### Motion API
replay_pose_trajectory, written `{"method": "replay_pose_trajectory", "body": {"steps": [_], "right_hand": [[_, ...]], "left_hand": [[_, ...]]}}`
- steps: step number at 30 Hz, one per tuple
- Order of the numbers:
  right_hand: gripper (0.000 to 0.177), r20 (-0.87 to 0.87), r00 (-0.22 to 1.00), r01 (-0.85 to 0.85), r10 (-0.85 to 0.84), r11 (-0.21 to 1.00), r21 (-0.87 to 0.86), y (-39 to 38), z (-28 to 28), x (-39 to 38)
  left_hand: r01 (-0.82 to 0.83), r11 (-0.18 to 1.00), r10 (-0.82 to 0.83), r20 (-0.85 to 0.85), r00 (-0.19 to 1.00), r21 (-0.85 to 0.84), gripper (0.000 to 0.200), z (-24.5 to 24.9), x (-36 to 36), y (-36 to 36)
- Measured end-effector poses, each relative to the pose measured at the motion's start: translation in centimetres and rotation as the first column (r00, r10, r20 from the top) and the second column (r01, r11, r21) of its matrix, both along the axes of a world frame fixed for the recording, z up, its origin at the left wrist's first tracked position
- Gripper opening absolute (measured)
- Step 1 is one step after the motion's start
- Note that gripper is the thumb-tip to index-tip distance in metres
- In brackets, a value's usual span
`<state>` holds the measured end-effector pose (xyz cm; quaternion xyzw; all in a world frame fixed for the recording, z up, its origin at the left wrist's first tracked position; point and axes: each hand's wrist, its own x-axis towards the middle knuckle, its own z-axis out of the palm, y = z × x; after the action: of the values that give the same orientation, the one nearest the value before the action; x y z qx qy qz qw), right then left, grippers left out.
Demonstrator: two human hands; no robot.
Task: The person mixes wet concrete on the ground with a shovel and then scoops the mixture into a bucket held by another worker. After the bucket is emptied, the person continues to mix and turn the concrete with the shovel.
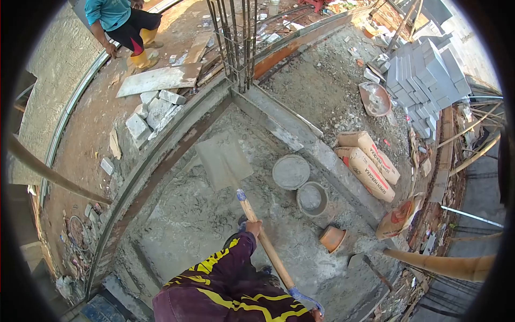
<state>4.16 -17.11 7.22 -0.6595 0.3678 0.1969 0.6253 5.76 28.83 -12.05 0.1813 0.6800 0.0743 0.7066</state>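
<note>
A shovel with a wooden shaft (274, 256) slants across the lower middle of the view. Its flat blade (222, 161) is grey with mortar and lies on the wet grey mix (193, 214). Wrapped round the upper shaft is my left hand (253, 228), closed. At the bottom edge my right hand (317, 315) is closed at the shovel's blue end grip (307, 298), partly cut off by the frame. Right of the blade stand two round buckets, one filled with grey material (291, 172) and one holding some grey stuff (311, 198).
An orange bucket (332, 239) lies tipped near another long-handled tool (378, 272). Cement bags (370, 161) rest beyond the low concrete wall (279, 126). Upright rebar (236, 48) rises at its corner. Grey blocks (424, 75) are stacked right. Another person (126, 27) stands top left.
</note>
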Motion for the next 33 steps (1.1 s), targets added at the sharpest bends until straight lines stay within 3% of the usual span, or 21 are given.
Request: {"method": "replay_pose_trajectory", "body": {"steps": [2,5,7,10,12,17,19,20,22,23,25,28,29,30,33], "right_hand": [[0.028,-0.027,0.998,0.063,-0.061,0.995,0.081,-4.0,-1.4,-2.2],[0.031,0.023,0.997,0.075,-0.073,0.987,-0.139,1.2,2.6,-0.5],[0.029,0.143,0.989,0.054,-0.023,0.975,-0.215,6.5,5.2,1.4],[0.026,0.342,0.935,0.025,0.091,0.948,-0.319,14.5,8.4,3.1],[0.024,0.471,0.863,0.006,0.183,0.929,-0.371,19.7,9.9,3.4],[0.022,0.553,0.711,-0.134,0.433,0.857,-0.498,27.0,8.9,2.7],[0.035,0.573,0.517,-0.254,0.636,0.753,-0.607,25.0,3.9,1.5],[0.038,0.376,0.696,-0.407,0.612,0.768,-0.495,27.5,5.5,1.1],[0.039,0.229,0.382,-0.547,0.895,0.419,-0.725,26.5,2.7,1.9],[0.039,0.278,0.495,-0.539,0.823,0.542,-0.645,27.1,1.6,1.8],[0.04,0.298,0.703,-0.476,0.645,0.739,-0.477,27.2,0.7,1.0],[0.039,0.358,0.428,-0.48,0.83,0.544,-0.688,24.6,0.0,1.1],[0.039,0.378,0.432,-0.421,0.819,0.554,-0.719,22.6,-0.9,0.9],[0.034,0.242,0.713,-0.499,0.658,0.719,-0.484,22.5,1.3,1.5],[0.024,0.303,0.774,-0.431,0.557,0.813,-0.392,17.3,4.4,3.2]], "left_hand": [[0.039,0.999,-0.038,-0.019,0.999,0.016,0.035,-1.8,0.5,-0.6],[0.078,0.997,-0.077,0.028,0.997,-0.007,0.031,-2.4,3.5,0.3],[-0.002,1.0,0.008,0.215,0.977,-0.03,0.03,1.6,6.6,2.6],[0.015,1.0,-0.019,0.344,0.939,0.014,0.026,8.1,11.8,6.6],[0.017,0.999,0.005,0.563,0.826,-0.035,0.024,7.9,14.8,9.0],[-0.084,0.988,0.156,0.784,0.601,-0.133,0.031,8.2,19.7,15.6],[-0.082,0.99,0.143,0.794,0.591,-0.118,0.038,7.3,19.5,18.0],[-0.073,0.99,0.141,0.777,0.614,-0.123,0.039,6.3,19.1,18.8],[-0.052,0.991,0.124,0.741,0.66,-0.12,0.042,4.1,18.7,20.1],[-0.05,0.996,0.084,0.668,0.74,-0.07,0.045,3.9,18.9,20.3],[-0.048,0.994,0.104,0.687,0.719,-0.099,0.046,2.7,18.7,19.8],[-0.05,0.997,0.08,0.707,0.703,-0.064,0.045,2.5,18.9,17.9],[-0.05,0.998,0.058,0.715,0.697,-0.032,0.045,3.3,19.3,16.9],[-0.042,0.999,0.045,0.7,0.713,-0.021,0.043,4.1,19.7,15.4],[-0.015,1.0,0.025,0.693,0.72,-0.02,0.039,7.4,19.4,9.6]]}}
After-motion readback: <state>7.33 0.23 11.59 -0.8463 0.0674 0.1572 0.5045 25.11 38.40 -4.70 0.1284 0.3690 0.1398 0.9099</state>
